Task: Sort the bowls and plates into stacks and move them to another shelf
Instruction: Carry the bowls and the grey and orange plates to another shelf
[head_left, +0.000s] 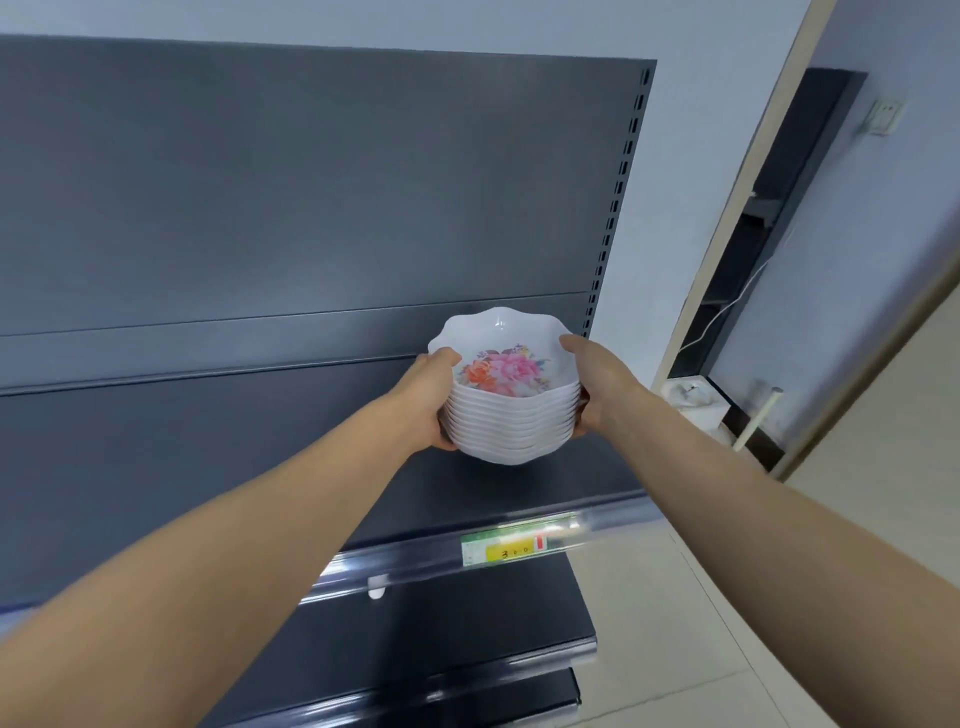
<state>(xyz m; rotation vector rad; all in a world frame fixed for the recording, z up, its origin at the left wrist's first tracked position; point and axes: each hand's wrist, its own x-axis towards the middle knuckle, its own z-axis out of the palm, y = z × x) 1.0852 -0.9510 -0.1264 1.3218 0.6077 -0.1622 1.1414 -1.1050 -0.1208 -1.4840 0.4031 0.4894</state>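
A stack of several white scalloped bowls (511, 421) with a pink and orange flower print inside the top one is held over the right part of a dark grey shelf (260, 467). My left hand (434, 395) clasps the stack's left side, thumb on the top rim. My right hand (592, 384) clasps its right side, fingers reaching to the rim. The stack's base sits at or just above the shelf surface; I cannot tell whether it touches. No plates are in view.
The shelf's front rail carries a green and yellow price label (504, 548). Lower shelves (467, 618) step out below. A slotted upright (618, 197) bounds the grey back panel. To the right lie tiled floor, a doorway and a white object (691, 400).
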